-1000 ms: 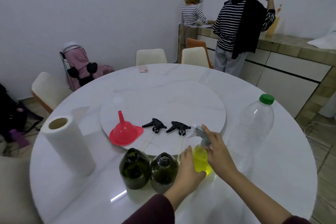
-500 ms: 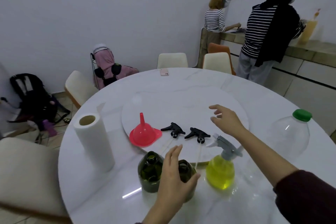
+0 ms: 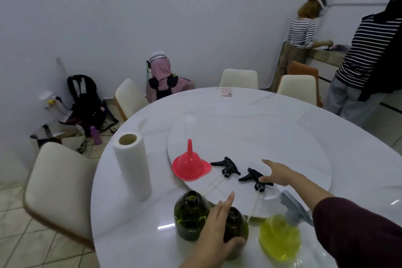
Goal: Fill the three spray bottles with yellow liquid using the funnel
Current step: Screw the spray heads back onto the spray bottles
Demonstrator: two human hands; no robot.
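Reaching out over the white marble counter (image 3: 250,115), the right hand (image 3: 280,173) has its fingers spread and holds nothing, its fingertips just touching the nearer of two loose black plastic trigger spray heads (image 3: 255,178). That head lies flat on the round turntable (image 3: 272,137), nozzle toward nine o'clock, its pale dip tube trailing toward six o'clock. The second black trigger head (image 3: 227,166) lies just beyond it toward ten o'clock, and the red plastic funnel (image 3: 191,166) sits mouth-down further along at nine o'clock, spout up.

The left hand (image 3: 217,226) rests loosely curled against the middle dark green glass bottle (image 3: 236,227), which is uncapped; whether it truly grips is hard to say. A second open dark green bottle (image 3: 191,215) stands touching it at nine o'clock. At three o'clock stands the clear bottle of yellow liquid (image 3: 280,239), grey sprayer already fitted.

The right hand is plainly nearer the head; a pinch across its short body looks best.
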